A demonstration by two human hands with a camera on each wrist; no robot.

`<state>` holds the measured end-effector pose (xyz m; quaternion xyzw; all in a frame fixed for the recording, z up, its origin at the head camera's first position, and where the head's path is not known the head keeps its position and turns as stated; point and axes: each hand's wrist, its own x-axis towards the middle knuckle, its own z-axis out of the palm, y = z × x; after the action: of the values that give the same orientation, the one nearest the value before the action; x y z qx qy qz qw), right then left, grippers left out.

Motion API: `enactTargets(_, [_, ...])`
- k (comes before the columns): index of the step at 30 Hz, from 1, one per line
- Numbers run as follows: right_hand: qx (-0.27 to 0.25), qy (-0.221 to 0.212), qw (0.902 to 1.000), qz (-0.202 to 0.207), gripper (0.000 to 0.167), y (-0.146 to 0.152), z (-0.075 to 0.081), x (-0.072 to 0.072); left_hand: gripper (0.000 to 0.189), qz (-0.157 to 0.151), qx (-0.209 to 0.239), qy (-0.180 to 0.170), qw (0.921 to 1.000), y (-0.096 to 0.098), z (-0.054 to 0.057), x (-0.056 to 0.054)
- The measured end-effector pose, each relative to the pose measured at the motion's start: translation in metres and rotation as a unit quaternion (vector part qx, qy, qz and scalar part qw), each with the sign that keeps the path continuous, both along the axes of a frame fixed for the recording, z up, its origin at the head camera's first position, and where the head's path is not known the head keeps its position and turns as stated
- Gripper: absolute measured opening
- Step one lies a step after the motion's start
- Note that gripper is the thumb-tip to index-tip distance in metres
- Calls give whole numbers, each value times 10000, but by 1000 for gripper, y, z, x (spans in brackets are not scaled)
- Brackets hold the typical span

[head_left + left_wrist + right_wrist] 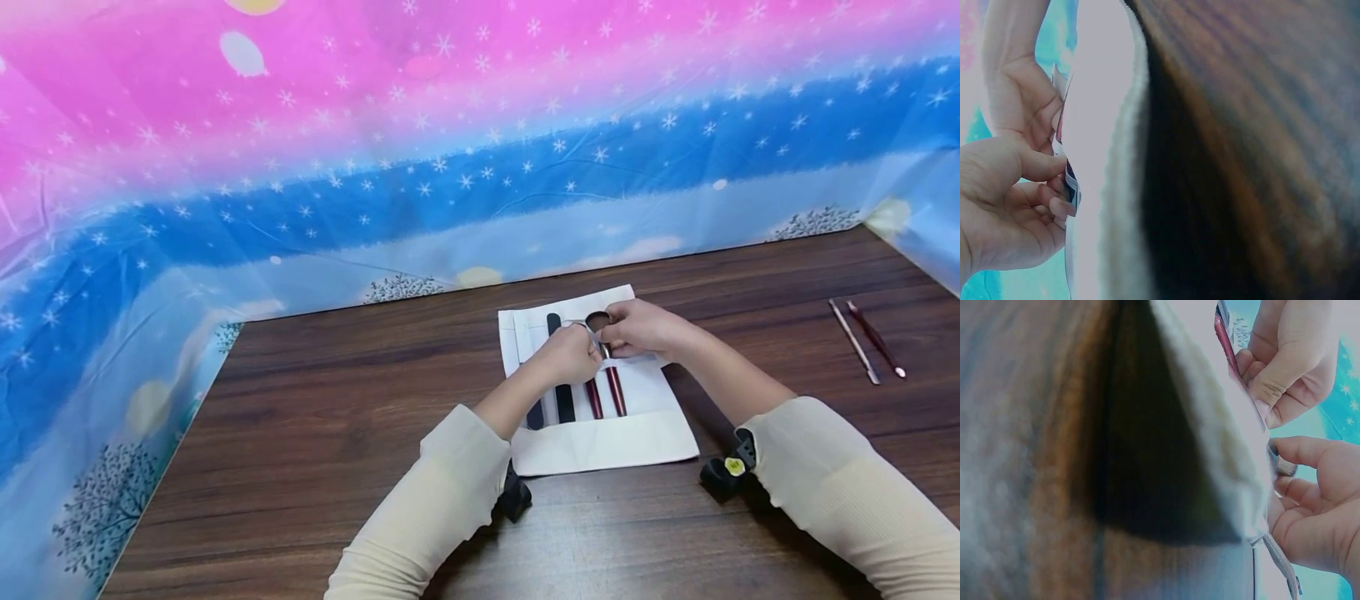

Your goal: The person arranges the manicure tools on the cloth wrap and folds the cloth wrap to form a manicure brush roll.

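A white fabric tool pouch [600, 446] lies unrolled on the table. In it are a black flat file [565, 404], a dark blue flat tool [535, 415] and red-handled tools [616, 392]. My left hand [570, 354] is over the pouch's middle, fingers curled and pinching at its white band [1071, 180]. My right hand [645, 327] pinches a tool with a dark rounded end [597, 319], brush-like in the right wrist view. Silver metal shows between the two hands. The fingers partly cover both the band and this tool; I cannot tell its exact kind.
Two slim tools, a silver one [855, 342] and a dark red one [876, 337], lie on the wooden table [322, 417] to the right. A pink and blue snowflake-patterned cloth [420, 167] hangs along the back and sides. Black camera mounts are on both wrists.
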<state>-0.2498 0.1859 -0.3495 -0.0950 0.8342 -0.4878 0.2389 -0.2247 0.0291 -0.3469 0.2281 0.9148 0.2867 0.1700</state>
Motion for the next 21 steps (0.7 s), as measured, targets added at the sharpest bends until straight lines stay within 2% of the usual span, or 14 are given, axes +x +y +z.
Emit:
enactTargets(10, [103,120,9997,175,25,2,2,3,47,-18,55,-27,10000,0,1,1])
enactTargets(14, [134,92,9998,135,15,3,1,2,48,5,30,-46,10000,1,1,1])
enactTargets(15, [162,83,9998,114,17,3,1,1,48,16,13,-58,10000,1,1,0])
enactTargets(17, [268,123,9996,34,32,5,2,2,49,33,-35,-52,10000,2,1,0])
enactTargets(19, [394,319,9987,-76,45,8,6,3,49,43,-74,-41,10000,2,1,0])
enactTargets(21, [561,605,9963,-221,45,13,11,5,49,46,-79,-11,10000,2,1,0])
